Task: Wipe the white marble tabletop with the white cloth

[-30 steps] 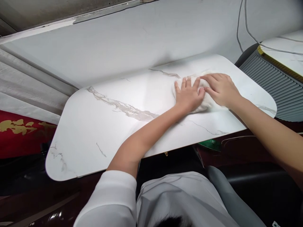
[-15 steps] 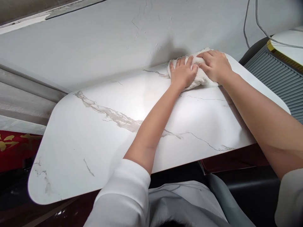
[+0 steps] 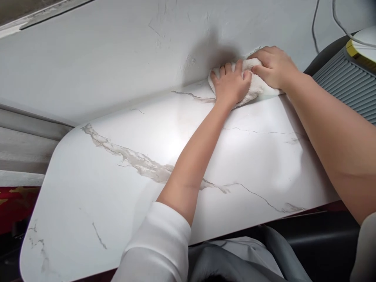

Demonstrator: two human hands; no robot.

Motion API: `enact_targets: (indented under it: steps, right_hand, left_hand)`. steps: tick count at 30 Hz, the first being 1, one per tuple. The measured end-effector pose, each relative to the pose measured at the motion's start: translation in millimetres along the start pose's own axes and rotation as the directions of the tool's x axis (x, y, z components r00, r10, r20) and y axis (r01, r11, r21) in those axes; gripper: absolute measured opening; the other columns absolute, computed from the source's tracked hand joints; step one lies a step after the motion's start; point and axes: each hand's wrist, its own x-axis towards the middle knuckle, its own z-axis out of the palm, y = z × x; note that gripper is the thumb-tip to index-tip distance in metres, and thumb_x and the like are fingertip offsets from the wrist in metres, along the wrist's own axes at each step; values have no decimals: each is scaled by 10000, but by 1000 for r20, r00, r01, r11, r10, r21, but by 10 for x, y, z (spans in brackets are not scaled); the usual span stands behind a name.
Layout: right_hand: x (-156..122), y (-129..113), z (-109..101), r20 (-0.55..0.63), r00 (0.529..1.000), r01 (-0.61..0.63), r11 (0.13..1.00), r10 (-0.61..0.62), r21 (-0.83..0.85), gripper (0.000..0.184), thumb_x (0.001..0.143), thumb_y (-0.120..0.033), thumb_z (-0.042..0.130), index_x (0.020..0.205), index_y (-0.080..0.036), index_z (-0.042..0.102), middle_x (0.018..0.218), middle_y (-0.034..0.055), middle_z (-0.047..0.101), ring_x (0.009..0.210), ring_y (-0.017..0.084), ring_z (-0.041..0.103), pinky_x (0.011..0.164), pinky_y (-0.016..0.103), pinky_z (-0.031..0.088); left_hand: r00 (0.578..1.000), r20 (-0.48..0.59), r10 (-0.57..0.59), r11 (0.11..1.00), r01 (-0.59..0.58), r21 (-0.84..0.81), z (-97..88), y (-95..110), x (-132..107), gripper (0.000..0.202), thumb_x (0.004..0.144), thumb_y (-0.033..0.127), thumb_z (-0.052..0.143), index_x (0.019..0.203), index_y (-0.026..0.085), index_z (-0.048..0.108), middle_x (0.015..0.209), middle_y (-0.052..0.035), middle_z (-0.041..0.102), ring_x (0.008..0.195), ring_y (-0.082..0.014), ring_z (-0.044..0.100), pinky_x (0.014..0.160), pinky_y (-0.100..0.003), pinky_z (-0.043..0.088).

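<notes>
A white fluffy cloth [image 3: 256,84] lies bunched at the far edge of a white marble-patterned tabletop [image 3: 123,156], right against the pale wall. My left hand [image 3: 232,84] presses down on the cloth's left part with fingers together and curled over it. My right hand [image 3: 274,66] lies on the cloth's right part, fingers bent over its top. Both forearms reach across the tabletop.
The pale wall [image 3: 117,51] rises directly behind the table. A grey ribbed unit [image 3: 349,82] stands at the right with cables [image 3: 337,19] hanging above it. Red fabric [image 3: 14,203] shows at the lower left, below the table's rounded corner.
Both hands have pushed the cloth away from me, from the middle of the table's right part up to its far edge at the wall. The camera has leaned forward.
</notes>
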Motion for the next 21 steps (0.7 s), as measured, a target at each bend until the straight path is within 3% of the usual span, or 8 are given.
enact_targets:
  steps: [3,8,10,14,17,21]
  right_hand:
    - [-23,-17,-16,-1,1000,-4,1000,4,-2,377,963,-230,462,1306,-145,595,1308,98,590,1271,309,489,1089,522,401]
    - [-160,-22,-71,56,998,-16,1000,16,4,450,965,-286,412,1363,-132,555,1375,133,542,1327,338,443,1094,543,387]
    - [-278,-3,-110,63,998,-16,999,14,31,503,936,-302,406,1385,-118,537,1406,145,515,1352,338,419,1107,540,377]
    - [-636,18,-235,78,996,-50,997,46,54,539,915,-351,388,1420,-190,491,1475,111,460,1400,319,364,1102,575,368]
    - [-945,-13,-352,96,991,-92,996,90,15,534,912,-383,379,1416,-235,477,1486,87,454,1412,319,350,1065,592,395]
    - [-1352,-74,-487,89,992,-90,996,91,-21,556,885,-394,357,1394,-218,495,1462,89,477,1394,326,376,1061,598,405]
  left_hand:
    - [1000,5,-22,999,22,43,18,8,3,464,1005,342,312,1439,298,470,1425,-69,538,1378,-287,406,1225,-531,226]
    - [1000,17,5,1000,-5,17,35,66,-86,503,1013,329,301,1475,168,416,1476,-134,484,1417,-298,346,1233,-588,148]
    - [998,62,-9,1000,8,9,41,130,-168,518,1017,358,276,1500,196,370,1538,-102,425,1448,-280,271,1249,-562,85]
    - [992,123,12,1000,-11,-7,32,314,-418,547,1014,400,242,1531,237,311,1605,-27,340,1490,-268,163,1253,-532,5]
    - [988,146,57,997,-63,36,-3,474,-664,558,1010,357,266,1539,186,318,1606,-67,337,1512,-285,183,1247,-552,41]
    - [987,136,91,988,-107,114,-60,671,-1041,541,1006,362,299,1520,203,357,1583,-90,379,1506,-287,235,1234,-545,120]
